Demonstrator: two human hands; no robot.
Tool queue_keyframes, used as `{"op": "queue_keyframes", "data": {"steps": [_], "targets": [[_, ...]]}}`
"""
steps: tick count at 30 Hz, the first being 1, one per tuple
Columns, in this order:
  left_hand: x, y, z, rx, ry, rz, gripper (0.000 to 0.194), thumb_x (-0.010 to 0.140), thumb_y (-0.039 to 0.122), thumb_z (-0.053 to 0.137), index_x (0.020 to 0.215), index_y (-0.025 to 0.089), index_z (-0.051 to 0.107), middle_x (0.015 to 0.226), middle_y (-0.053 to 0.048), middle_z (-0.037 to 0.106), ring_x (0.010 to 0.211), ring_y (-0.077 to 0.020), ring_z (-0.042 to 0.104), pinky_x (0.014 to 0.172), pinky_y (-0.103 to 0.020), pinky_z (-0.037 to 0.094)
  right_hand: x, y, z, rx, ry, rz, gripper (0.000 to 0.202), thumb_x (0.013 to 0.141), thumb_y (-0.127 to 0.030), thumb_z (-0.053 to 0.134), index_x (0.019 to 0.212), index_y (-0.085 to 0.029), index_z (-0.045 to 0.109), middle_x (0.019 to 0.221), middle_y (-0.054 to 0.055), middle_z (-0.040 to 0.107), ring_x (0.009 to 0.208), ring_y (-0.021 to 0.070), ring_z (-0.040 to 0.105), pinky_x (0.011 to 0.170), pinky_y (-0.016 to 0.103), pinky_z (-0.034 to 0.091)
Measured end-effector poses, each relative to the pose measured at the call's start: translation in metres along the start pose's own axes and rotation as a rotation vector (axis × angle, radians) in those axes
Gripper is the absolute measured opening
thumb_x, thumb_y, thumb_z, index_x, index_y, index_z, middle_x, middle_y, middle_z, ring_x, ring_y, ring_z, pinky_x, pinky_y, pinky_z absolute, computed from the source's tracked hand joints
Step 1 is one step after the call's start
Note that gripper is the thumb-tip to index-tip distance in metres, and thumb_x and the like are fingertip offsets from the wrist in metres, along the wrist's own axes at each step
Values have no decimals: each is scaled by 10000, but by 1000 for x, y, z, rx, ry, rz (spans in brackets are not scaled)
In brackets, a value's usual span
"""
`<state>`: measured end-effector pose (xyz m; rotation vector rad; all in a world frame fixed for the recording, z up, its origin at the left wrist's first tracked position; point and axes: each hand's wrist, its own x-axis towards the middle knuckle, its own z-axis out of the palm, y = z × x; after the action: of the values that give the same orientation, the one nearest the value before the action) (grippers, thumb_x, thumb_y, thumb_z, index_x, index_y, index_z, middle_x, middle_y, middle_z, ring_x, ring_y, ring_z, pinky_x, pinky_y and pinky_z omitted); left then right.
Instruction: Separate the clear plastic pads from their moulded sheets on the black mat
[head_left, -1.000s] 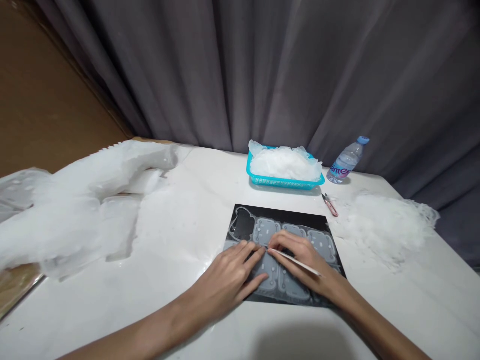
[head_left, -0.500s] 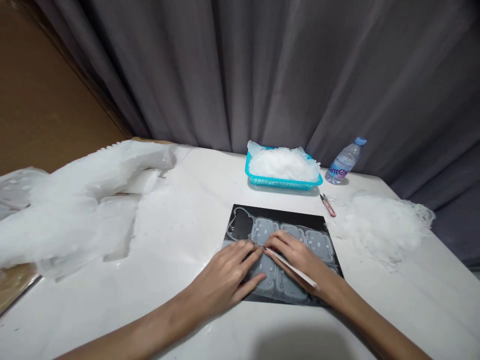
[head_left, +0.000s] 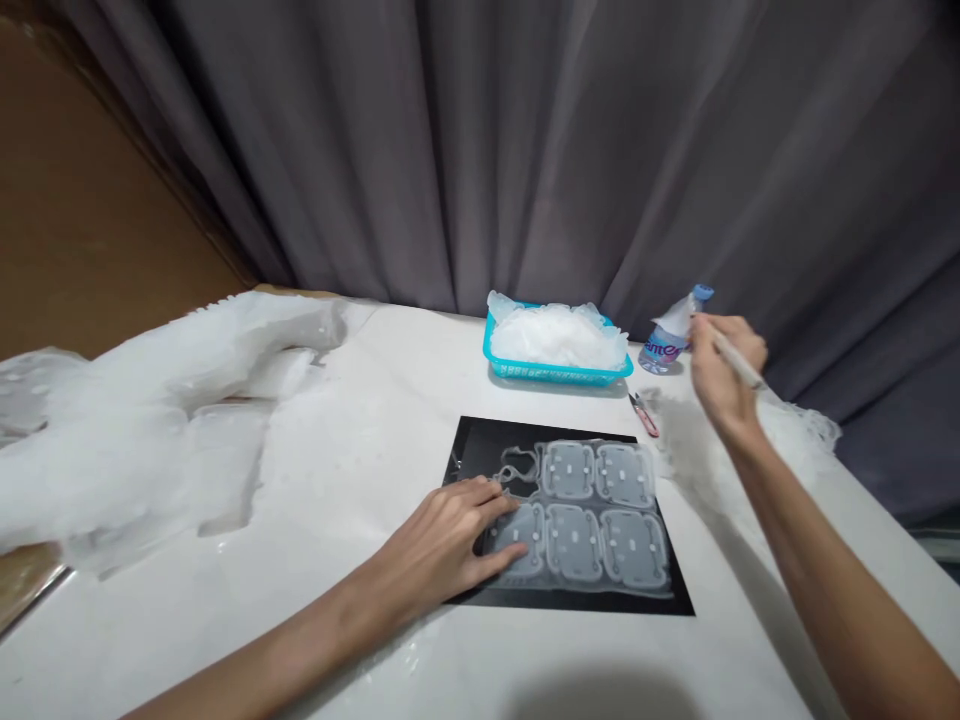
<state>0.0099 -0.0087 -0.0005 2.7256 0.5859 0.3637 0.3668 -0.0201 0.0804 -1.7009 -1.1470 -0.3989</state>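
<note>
My left hand [head_left: 465, 530] lies with its fingers spread on the left part of a translucent sheet of rounded square pieces [head_left: 572, 540]. That sheet rests on a black mat [head_left: 480, 440]. Raised at the right, my right hand [head_left: 724, 370] is closed round a pale pen-like tool [head_left: 736, 360]. A small whitish translucent piece [head_left: 677, 316] hangs at its fingertips, in front of the water bottle [head_left: 660, 352]. Several square pieces are joined in the sheet, and a loose curly edge strip shows at its upper left.
A blue basket [head_left: 559, 373] of white pieces stands at the back. Small pink snips [head_left: 645, 416] lie right of it. White scraps [head_left: 780, 430] are heaped at the right, and a large pile of translucent sheets [head_left: 150, 400] covers the left.
My right hand has lifted off the sheet and moved up and right with the tool and a small piece. The upper row now shows one square fewer. My left hand has stayed on the sheet.
</note>
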Motion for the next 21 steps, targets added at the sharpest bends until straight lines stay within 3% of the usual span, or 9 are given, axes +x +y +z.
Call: {"op": "queue_keyframes", "data": {"steps": [2,5,9,12,14,21], "targets": [[1,-3,-1,31,-16,-7,379,960,502,644,1158,179,655,1080,-105,692,1002,-304,701,819,-444,596,5,7,-22,-5,1,-3,290,965,-372,542,818,-188,712,892,109,707,892,265,664,869,425,515],[2,-4,-4,69,12,10,407,934,499,661,1172,171,616,1141,-126,641,1026,-314,657,819,-453,582,-35,2,-38,32,-163,-58,257,976,-374,576,920,-195,753,972,91,726,931,249,682,875,395,526],[5,12,-5,72,35,80,317,1003,341,571,1290,204,559,1288,-122,601,1178,-302,580,974,-476,521,-99,-13,-29,211,-518,-96,291,1053,-352,500,1102,-219,755,1071,90,695,1013,235,665,915,369,519],[15,29,2,59,-21,134,335,1056,294,488,1378,205,521,1357,-114,597,1266,-289,554,1061,-486,478,-119,-17,-24,319,-800,-129,299,1076,-324,474,1218,-261,730,1149,82,668,1075,223,651,959,360,501],[22,38,12,65,-49,145,384,1068,330,482,1425,192,502,1408,-122,582,1313,-301,541,1093,-503,466,-123,-15,-24,371,-919,-118,279,1071,-322,497,1202,-279,740,1161,70,667,1086,219,651,953,354,504],[26,41,34,37,0,91,477,1062,367,507,1513,219,460,1414,-124,574,1289,-304,587,1033,-477,542,-130,-3,-20,599,-1028,84,153,989,-320,661,1099,-256,746,1111,50,681,1012,200,663,901,337,526]]}}
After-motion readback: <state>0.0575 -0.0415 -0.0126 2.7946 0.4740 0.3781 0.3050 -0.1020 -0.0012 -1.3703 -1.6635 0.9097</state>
